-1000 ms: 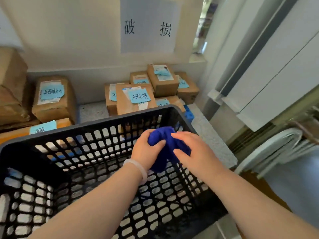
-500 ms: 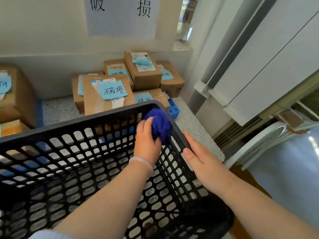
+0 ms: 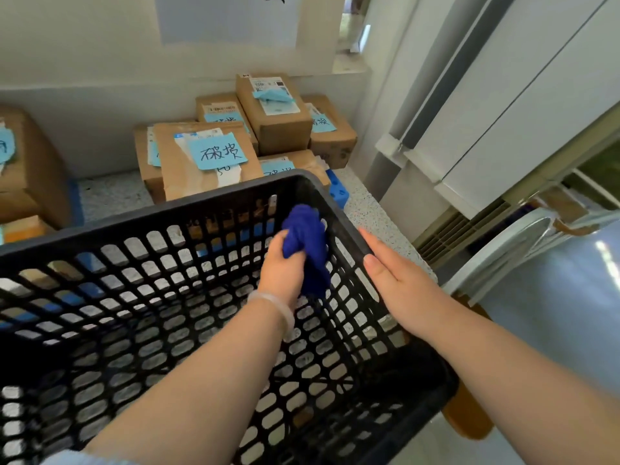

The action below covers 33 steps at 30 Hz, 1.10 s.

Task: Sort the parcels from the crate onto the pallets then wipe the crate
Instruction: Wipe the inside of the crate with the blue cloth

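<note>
The sorting looks finished and the wiping step is in hand: no parcel shows inside the black plastic crate (image 3: 174, 226), and the boxes sit on the floor-level pallets beyond it.

The left hand (image 3: 283, 266) reaches into the crate with its fingers curled tight round a bunched blue cloth (image 3: 307, 239), which it presses against the inside of the right wall near the far corner. The right hand (image 3: 399, 283) lies along that wall's top rim, fingers straight and together, holding nothing and apparently steadying the crate.

The next move probably calls for dragging the cloth along the lattice wall and down to the floor of the crate, with the right hand bracing against the push. The bunched cloth may snag in the openings.

By count, there is one crate, one cloth and one pale bracelet (image 3: 275, 305) on the left wrist. Six cardboard parcels (image 3: 201, 176) make up the stack on the blue pallet (image 3: 337, 193), most bearing blue handwritten notes. Two more parcels (image 3: 30, 169) sit at the left edge, partly cut off.
</note>
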Each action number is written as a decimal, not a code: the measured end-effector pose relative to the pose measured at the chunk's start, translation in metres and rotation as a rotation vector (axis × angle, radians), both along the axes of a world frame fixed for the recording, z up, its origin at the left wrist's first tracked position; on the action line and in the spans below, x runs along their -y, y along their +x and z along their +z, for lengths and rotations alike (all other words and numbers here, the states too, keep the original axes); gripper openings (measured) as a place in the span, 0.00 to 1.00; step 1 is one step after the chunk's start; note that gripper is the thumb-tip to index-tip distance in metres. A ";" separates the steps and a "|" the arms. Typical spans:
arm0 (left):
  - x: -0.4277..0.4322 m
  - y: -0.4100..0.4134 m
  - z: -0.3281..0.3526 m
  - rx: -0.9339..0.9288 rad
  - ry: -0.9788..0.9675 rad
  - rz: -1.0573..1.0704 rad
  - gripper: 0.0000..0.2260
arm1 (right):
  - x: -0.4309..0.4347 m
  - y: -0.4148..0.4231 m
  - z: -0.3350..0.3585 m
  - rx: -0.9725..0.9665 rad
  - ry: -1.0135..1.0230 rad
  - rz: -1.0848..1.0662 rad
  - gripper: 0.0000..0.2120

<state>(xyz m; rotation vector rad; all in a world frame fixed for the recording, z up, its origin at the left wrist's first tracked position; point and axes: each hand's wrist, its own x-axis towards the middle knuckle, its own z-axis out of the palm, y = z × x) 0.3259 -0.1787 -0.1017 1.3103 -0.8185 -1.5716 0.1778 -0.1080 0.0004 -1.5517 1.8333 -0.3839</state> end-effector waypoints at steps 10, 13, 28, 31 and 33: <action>-0.044 -0.019 0.019 0.373 -0.379 -0.247 0.16 | -0.006 0.005 0.008 0.204 -0.016 -0.038 0.22; -0.074 -0.015 0.008 0.354 -0.385 -0.398 0.18 | -0.005 0.003 0.006 0.186 0.001 -0.020 0.21; -0.084 -0.006 -0.036 0.539 -0.038 -0.898 0.16 | -0.011 0.004 0.007 0.095 0.002 -0.024 0.21; -0.047 0.005 -0.007 0.185 0.128 -0.407 0.13 | -0.007 0.004 0.007 0.076 0.002 -0.005 0.22; -0.018 0.012 0.011 0.000 0.125 -0.093 0.12 | -0.006 0.004 0.007 0.077 0.011 -0.012 0.22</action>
